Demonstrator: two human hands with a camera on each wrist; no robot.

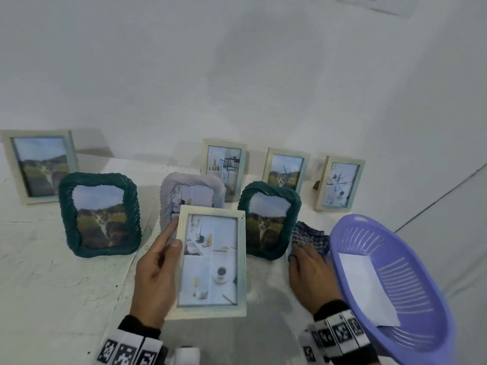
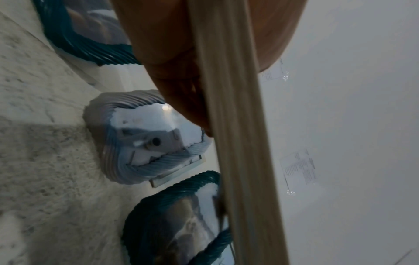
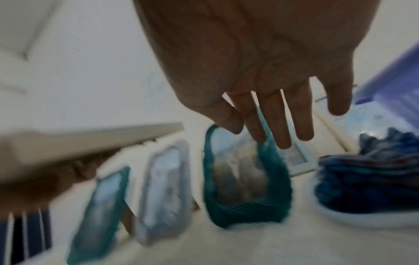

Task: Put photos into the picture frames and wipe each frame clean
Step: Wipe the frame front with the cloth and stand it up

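Observation:
My left hand (image 1: pixel 168 248) grips a cream wooden frame (image 1: pixel 212 262) by its left edge, thumb on the front, and holds it above the table. The frame has a photo of a desk and a cup in it. In the left wrist view its edge (image 2: pixel 235 125) runs between thumb and fingers (image 2: pixel 172 71). My right hand (image 1: pixel 303 255) is stretched out flat, fingers straight, beside a crumpled blue checked cloth (image 1: pixel 313 237). The right wrist view shows this right hand (image 3: pixel 283 125) holding nothing, with the cloth (image 3: pixel 374 170) to its right.
Two green wicker frames (image 1: pixel 100 214) (image 1: pixel 268 219) and a lilac one (image 1: pixel 189 191) stand mid-table. Several cream frames (image 1: pixel 39 167) (image 1: pixel 286 169) line the wall behind. A purple basket (image 1: pixel 411 280) with white paper (image 1: pixel 366 288) in it sits at the right.

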